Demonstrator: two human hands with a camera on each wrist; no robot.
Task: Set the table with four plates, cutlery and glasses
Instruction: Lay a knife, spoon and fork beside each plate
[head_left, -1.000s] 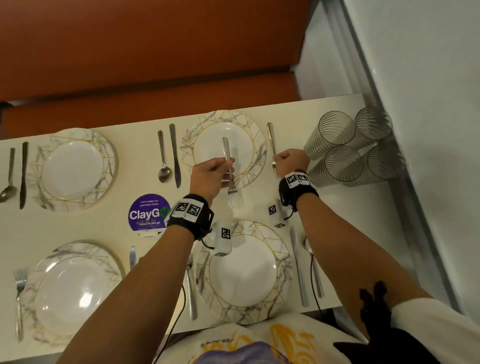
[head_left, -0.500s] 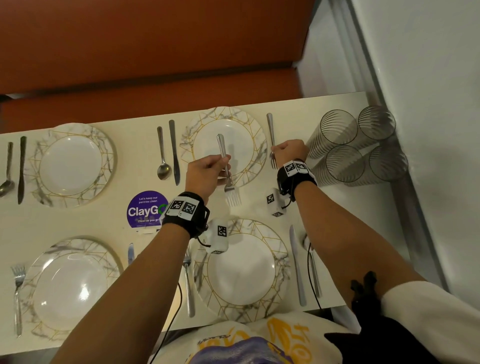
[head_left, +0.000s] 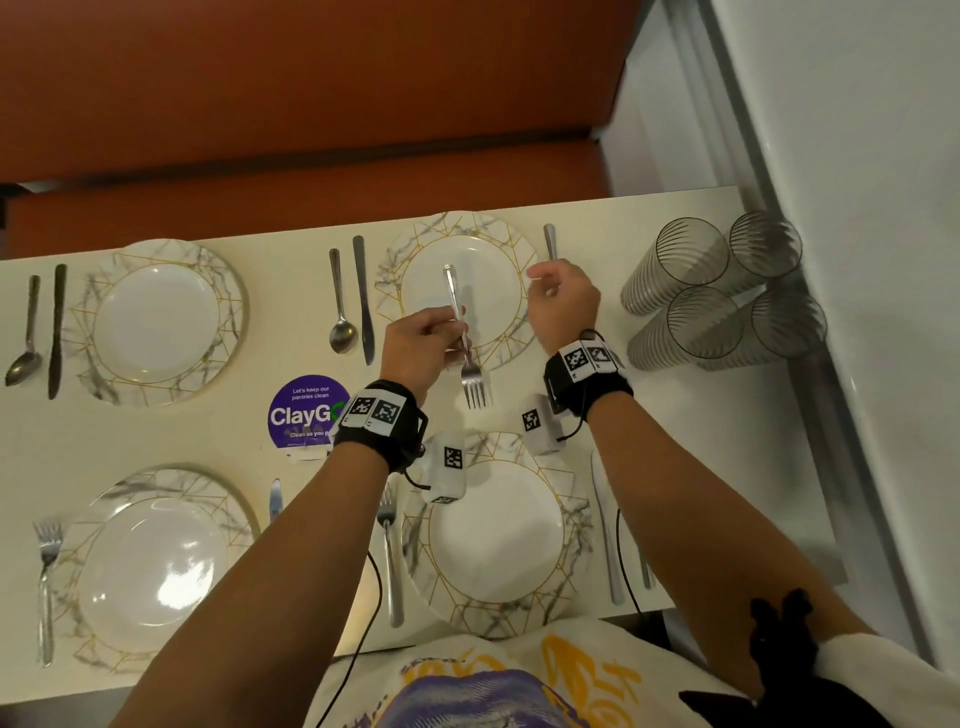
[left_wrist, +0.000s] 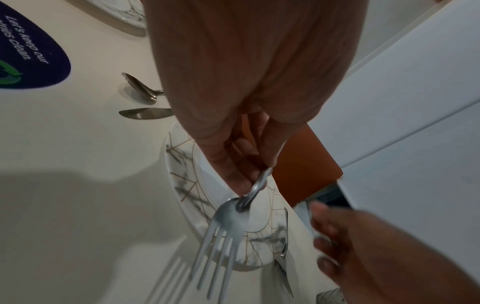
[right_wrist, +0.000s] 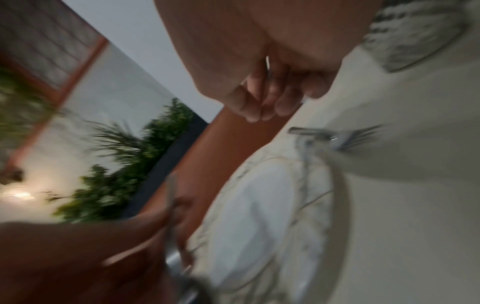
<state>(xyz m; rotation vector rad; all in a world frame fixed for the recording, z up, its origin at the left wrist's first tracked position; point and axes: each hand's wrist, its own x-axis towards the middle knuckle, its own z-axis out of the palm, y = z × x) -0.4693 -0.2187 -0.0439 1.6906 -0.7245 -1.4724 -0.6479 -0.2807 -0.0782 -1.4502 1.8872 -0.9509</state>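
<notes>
1. Over the far right plate (head_left: 462, 283), the left hand (head_left: 415, 348) grips a fork (head_left: 464, 338) by its handle, tines pointing back toward the person, clear of the bench (head_left: 218, 431).
2. Just right of that plate, the right hand (head_left: 563, 306) hovers with fingers loosely curled and holds nothing; a second fork (head_left: 549, 244) lies on the bench under it.
3. 4 plates are laid out, each with cutlery beside it.
4. 4 glasses (head_left: 722, 291) stand bunched at the bench's right end, near the wall.
5. A purple sticker (head_left: 301, 410) sits between the plates.
</notes>
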